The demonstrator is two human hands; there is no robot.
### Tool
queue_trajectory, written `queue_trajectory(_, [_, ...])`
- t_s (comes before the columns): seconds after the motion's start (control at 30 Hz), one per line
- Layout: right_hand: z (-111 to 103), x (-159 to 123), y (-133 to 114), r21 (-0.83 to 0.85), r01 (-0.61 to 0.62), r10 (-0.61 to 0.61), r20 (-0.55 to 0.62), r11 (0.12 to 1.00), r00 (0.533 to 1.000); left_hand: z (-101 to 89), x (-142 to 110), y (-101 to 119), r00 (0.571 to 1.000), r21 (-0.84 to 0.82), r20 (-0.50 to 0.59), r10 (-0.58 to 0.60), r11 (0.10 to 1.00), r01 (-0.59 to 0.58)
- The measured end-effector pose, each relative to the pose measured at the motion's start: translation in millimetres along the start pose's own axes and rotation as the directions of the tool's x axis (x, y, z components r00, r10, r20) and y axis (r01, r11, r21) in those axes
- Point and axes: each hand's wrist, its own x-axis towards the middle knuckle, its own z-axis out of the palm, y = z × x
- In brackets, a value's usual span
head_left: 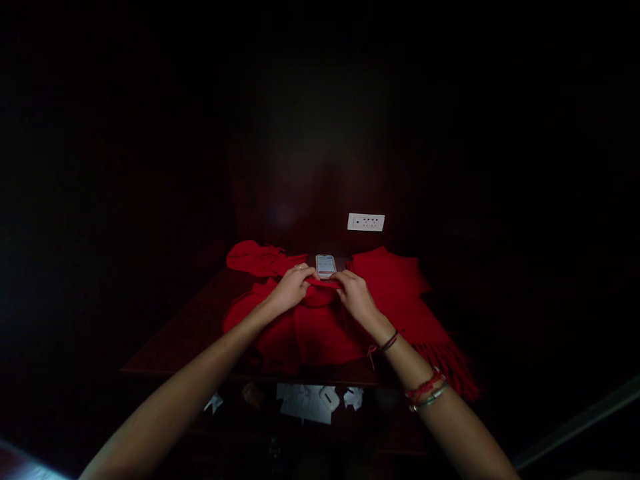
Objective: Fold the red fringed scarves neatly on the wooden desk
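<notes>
We work in a very dark room, with a dark wall [320, 193] behind a dark bench [180, 333]. At the centre of the bench is a piece of red cloth [327, 333]; its folded far edge is pinched at both ends. Our left grip [293, 288] is closed on that edge at nine o'clock, our right grip [356, 293] at three, with the fingertips apart and the band between them. Just beyond, at twelve, lies a lit phone [326, 264]. A red bundle [253, 259] sits at ten, and a red fringed cloth [395, 277] spreads from two to four, its fringe hanging past the bench. At one, higher up, is a white socket plate [366, 222]; at six, below the bench top, lie papers [295, 403] and a white case [329, 398].

We judge that a push towards twelve could nudge the phone or cover it. Uneven pulling could skew the fold, a loose pinch could let it open, and our cord bracelet [389, 341] could snag the fabric.
</notes>
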Motion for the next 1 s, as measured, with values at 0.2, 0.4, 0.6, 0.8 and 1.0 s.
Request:
queue_trajectory(0.2, [-2.9, -6.8, 3.9, 0.008, -0.024, 0.025, -0.040, 1.000, 0.999, 0.4, -2.3, -1.6, 0.993, 0.073, 0.117, 0.035, 0.996, -0.044])
queue_trajectory(0.4, [-2.4, -12.1, 7.1, -0.140, -0.142, 0.141, -0.020, 0.980, 0.990, -4.9, -5.4, 10.3, 0.978, 0.381, 0.146, -0.148, 0.921, 0.082])
queue_trajectory(0.6, [3.8, -14.7, 17.0, -0.057, -0.113, 0.111, -0.050, 0.992, 0.993, 2.1, -9.8, 4.9, 0.995, 0.386, 0.020, -0.097, 0.919, 0.082])
queue_trajectory(0.8, [9.0, -13.9, 3.8, 0.058, -0.054, 0.061, -0.118, 0.997, 0.991, 38.0, -9.3, 20.3, 0.999, 0.107, -0.030, 0.026, 0.994, -0.023])
queue_trajectory(1.0, [7.1, -19.9, 11.9, 0.041, -0.117, 0.121, -0.125, 0.992, 0.985, 33.5, -3.4, 21.7, 0.978, -0.009, -0.200, -0.067, 0.998, 0.066])
